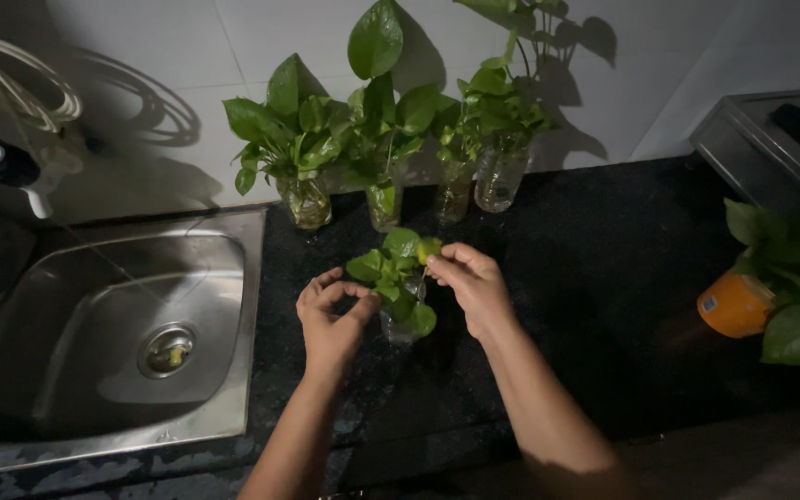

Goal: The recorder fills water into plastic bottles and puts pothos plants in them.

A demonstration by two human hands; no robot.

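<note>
The right hand (474,287) pinches a pale yellow-green leaf (429,248) between thumb and forefinger, the fingertips closed on it at the hand's ten o'clock edge. The leaf is lighter than its neighbours and sits at the two o'clock side of the small cutting (398,278). The left hand (331,315) curls with thumb and forefinger bent toward each other in a loose ring, just beside the cutting at its eight o'clock; whether those fingertips touch a leaf or the glass I cannot tell.

The cutting stands between the two hands in a small clear glass jar (398,326), its long axis upright, stems rising toward twelve o'clock and leaves fanning out to all sides. Its leaves are glossy, heart-shaped and mid green, the jar mostly hidden behind the lower ones.

It rests on a black speckled countertop (604,278). At twelve o'clock from it, against the white tiled wall (187,56), stands a row of four glass jars of taller leafy cuttings (381,139). At nine o'clock lies a steel sink (113,333) with a round drain, a thin stream of water falling into it from a tap (11,171). At three o'clock, well apart, an orange pot (733,306) holds a broad-leaved plant (793,278).
</note>
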